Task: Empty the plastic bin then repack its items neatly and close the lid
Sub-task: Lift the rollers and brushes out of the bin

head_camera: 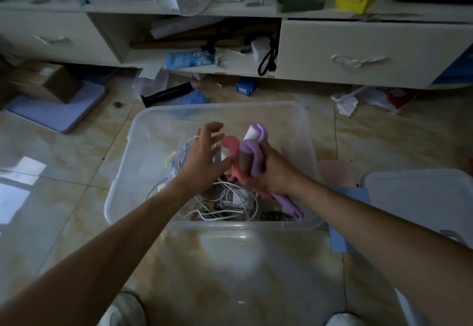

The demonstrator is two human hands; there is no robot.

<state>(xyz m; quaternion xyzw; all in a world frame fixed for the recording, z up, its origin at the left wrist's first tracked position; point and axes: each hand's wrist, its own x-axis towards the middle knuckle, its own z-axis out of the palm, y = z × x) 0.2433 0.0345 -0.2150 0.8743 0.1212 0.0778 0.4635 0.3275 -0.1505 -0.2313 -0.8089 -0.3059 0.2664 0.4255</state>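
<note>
Under both our hands sits the clear bin (122,187), on the tiled floor. Its lid (419,197) lies right of our right hand (275,172), which grips a bunch of rollers (249,151) (purple, pink). Left hand (204,154) spread, empty, above white cables (230,200).

The tiled floor (64,159) bore the clear plastic bin (304,131), its lid (419,197), cardboard boxes (46,82) and a blue box (246,86).
</note>
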